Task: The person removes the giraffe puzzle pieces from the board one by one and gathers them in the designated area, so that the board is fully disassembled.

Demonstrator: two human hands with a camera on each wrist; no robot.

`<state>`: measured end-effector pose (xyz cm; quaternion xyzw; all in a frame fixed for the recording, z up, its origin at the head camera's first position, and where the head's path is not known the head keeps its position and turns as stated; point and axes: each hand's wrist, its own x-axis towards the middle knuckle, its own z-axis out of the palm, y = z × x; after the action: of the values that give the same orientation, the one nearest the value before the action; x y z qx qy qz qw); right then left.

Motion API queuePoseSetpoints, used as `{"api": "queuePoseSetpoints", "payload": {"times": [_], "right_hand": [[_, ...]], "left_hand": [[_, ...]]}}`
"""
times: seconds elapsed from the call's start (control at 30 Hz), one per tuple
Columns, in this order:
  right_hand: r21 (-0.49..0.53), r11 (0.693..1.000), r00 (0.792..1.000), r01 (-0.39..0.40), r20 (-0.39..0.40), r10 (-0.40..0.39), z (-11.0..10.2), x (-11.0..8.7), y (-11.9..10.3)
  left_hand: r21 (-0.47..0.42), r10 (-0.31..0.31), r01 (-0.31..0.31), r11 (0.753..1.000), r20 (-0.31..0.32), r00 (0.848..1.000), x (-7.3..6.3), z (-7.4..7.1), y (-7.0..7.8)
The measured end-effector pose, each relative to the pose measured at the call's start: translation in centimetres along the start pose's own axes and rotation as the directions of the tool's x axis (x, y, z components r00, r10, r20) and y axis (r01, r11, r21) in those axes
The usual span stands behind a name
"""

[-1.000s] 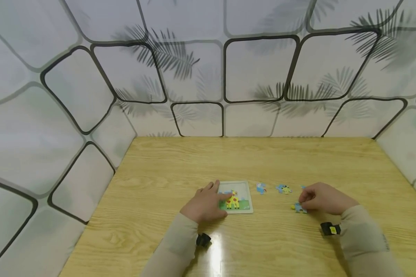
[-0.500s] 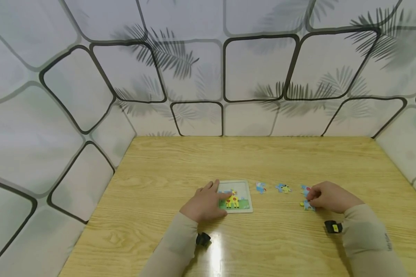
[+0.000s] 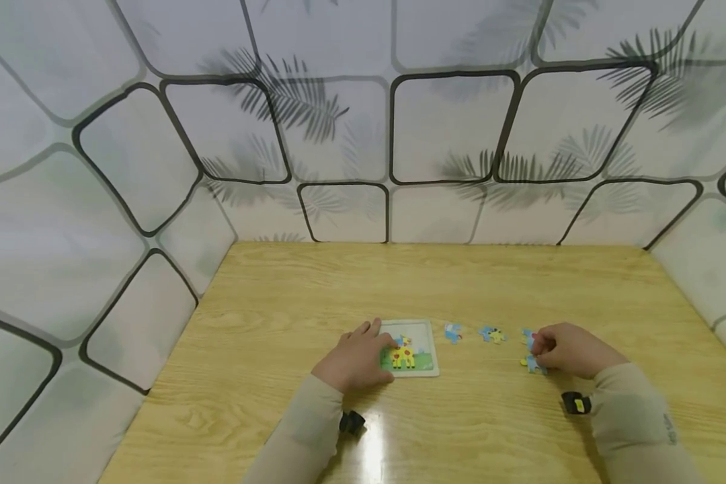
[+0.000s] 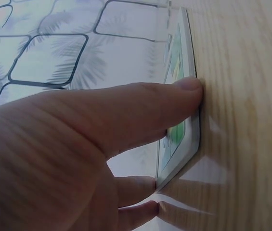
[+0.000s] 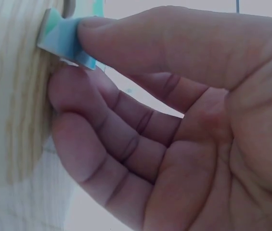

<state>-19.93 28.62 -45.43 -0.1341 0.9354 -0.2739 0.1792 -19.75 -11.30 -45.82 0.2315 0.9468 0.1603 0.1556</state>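
Note:
A shallow white-framed puzzle tray (image 3: 426, 333) with a giraffe picture lies on the table. My left hand (image 3: 355, 359) rests on its left side, fingers spread; in the left wrist view the thumb (image 4: 145, 108) lies across the tray's near edge. To the right, my right hand (image 3: 575, 349) pinches a blue jigsaw piece (image 3: 535, 365) with a yellow knob. The right wrist view has that piece (image 5: 66, 36) beneath the thumb, at the table surface. Just behind it is another blue jigsaw piece (image 3: 528, 336), partly hidden by the fingers.
Between tray and right hand lie a blue and white jigsaw piece (image 3: 452, 333) and a blue and yellow jigsaw piece (image 3: 493, 334). The wooden table (image 3: 339, 282) meets patterned walls (image 3: 435, 208) at the back and sides.
My right hand has shifted right with the pinched piece, bringing it in front of the other blue piece. The left index finger has drawn back slightly over the tray.

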Motion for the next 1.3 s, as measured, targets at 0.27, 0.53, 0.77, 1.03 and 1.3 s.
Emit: {"api": "queuePoseSetpoints", "payload": {"times": [0.27,0.53,0.77,1.03,1.3], "right_hand": [[-0.037,0.999,0.999,-0.032,-0.007,0.032,0.2,0.2,-0.4],[-0.093,0.995,0.999,-0.021,-0.034,0.018,0.2,0.1,-1.0],[-0.098,0.995,0.996,0.012,-0.088,-0.021,0.7,0.9,-3.2],[-0.056,0.995,0.994,0.086,-0.057,-0.089,2.7,3.2,-7.2],[-0.024,0.986,0.986,0.166,-0.022,-0.166,5.6,5.7,-10.6]], "left_hand": [[-0.004,0.002,-0.002,1.0,-0.002,1.0,-0.2,0.1,-0.3],[0.001,0.006,-0.006,1.0,-0.006,1.0,-0.3,0.1,-0.4],[0.006,0.011,-0.011,1.0,-0.009,1.0,-0.3,0.0,-0.5],[-0.002,0.008,-0.008,1.0,-0.009,1.0,-0.2,0.0,-0.6],[0.002,0.002,-0.002,1.0,0.002,1.0,-0.4,-0.1,-0.5]]}}
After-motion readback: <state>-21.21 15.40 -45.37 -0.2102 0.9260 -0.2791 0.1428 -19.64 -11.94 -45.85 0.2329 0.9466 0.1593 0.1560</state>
